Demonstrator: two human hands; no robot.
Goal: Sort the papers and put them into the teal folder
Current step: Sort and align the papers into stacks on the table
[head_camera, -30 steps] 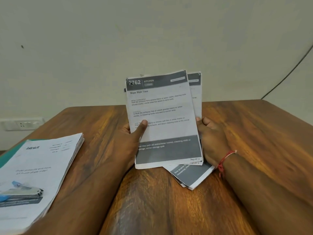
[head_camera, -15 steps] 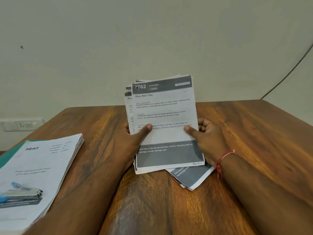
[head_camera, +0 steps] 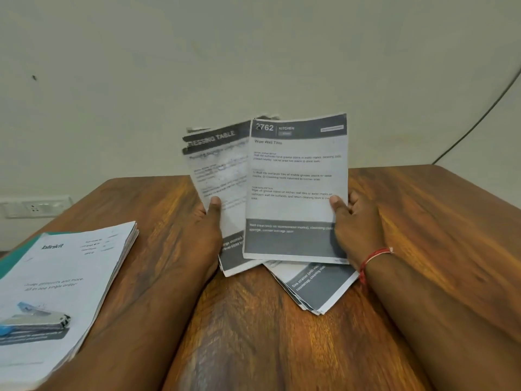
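Note:
My right hand (head_camera: 355, 224) pinches the "2762 Kitchen" sheet (head_camera: 296, 176) upright by its right edge, thumb on the front. My left hand (head_camera: 208, 221) holds a small stack topped by a blurred "Dressing Table" sheet (head_camera: 217, 170), tilted left, thumb on its face. Beneath both hands a further pile of grey-banded sheets (head_camera: 313, 286) lies askew on the table. At the left edge a thick paper stack with a "blinkit" page on top (head_camera: 62, 280) rests on the teal folder (head_camera: 14, 256), of which only a strip shows.
The wooden table (head_camera: 423, 235) runs to a pale wall. A white wall socket (head_camera: 33, 206) sits at the far left below table height, and a dark cable (head_camera: 485, 117) runs down the wall at the right.
My right hand has drawn the "2762 Kitchen" sheet to the right, off the stack. My left hand has tilted the stack left, exposing the "Dressing Table" sheet.

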